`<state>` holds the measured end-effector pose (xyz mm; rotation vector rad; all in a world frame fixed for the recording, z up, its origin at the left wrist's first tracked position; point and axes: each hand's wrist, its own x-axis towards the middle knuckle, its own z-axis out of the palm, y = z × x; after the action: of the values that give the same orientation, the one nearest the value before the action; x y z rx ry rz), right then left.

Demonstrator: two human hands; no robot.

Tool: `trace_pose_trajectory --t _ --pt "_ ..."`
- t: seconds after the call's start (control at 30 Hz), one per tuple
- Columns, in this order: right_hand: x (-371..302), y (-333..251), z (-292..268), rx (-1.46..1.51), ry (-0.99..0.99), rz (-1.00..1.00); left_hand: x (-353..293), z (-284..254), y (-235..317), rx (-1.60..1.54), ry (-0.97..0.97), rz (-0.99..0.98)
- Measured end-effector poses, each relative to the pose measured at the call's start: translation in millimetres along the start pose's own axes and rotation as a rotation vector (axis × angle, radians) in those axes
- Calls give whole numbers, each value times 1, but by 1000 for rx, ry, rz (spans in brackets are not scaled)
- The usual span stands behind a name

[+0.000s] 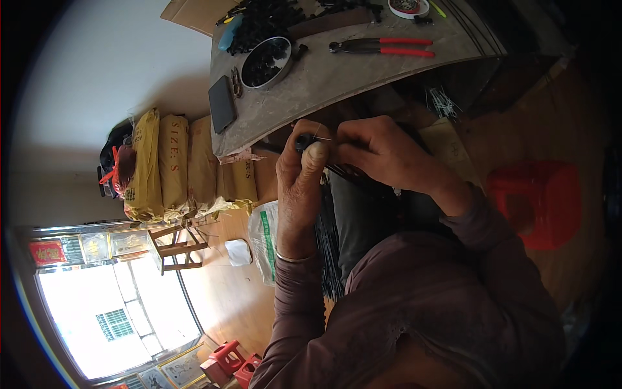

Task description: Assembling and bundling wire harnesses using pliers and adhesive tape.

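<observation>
My left hand [298, 175] is closed, pinching a small black round piece [303, 141] between thumb and curled forefinger. A thin, light wire [322, 138] sticks out of that piece toward my right hand [383, 154]. The right fingers are curled together just beside it; whatever they hold is hidden. Both hands are above my lap, just off the table's near edge. Long thin black rods or strips [328, 246] lie beside my leg, below the hands.
On the grey table [304, 91] lie red-handled pincers [382, 47], a metal bowl [243, 72] of black parts, a heap of black pieces [265, 26] and a dark flat device [222, 105]. Stuffed sacks [173, 162] stand at left, a red stool [551, 204] at right.
</observation>
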<state>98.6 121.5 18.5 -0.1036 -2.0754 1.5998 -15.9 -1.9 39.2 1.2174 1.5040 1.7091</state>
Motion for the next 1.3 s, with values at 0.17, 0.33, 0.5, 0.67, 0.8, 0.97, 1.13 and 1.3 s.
trace_pose_trajectory --t 0.17,0.33,0.5,0.67,0.8,0.97,1.13,1.3 --pt "6 -11 -5 -307 73 30 -2 9 -8 -200 275 -23" --pt "26 -20 14 -414 181 -376 -8 10 -14 -264 398 -64" --pt "31 -8 20 -566 189 -438 -7 29 -15 -336 693 -186" --pt "28 2 19 280 -62 336 -3 18 -21 -441 592 -183" --pt "22 2 18 299 -54 276 -3 17 -25 -313 593 -159" --pt "47 30 -34 -680 434 -168 -5 12 -32 -445 603 -193" --pt "68 79 -109 -1287 320 -139 -9 20 -32 -293 532 -175" --pt "80 107 -129 -1271 197 -264 -9 20 -37 -246 465 -171"
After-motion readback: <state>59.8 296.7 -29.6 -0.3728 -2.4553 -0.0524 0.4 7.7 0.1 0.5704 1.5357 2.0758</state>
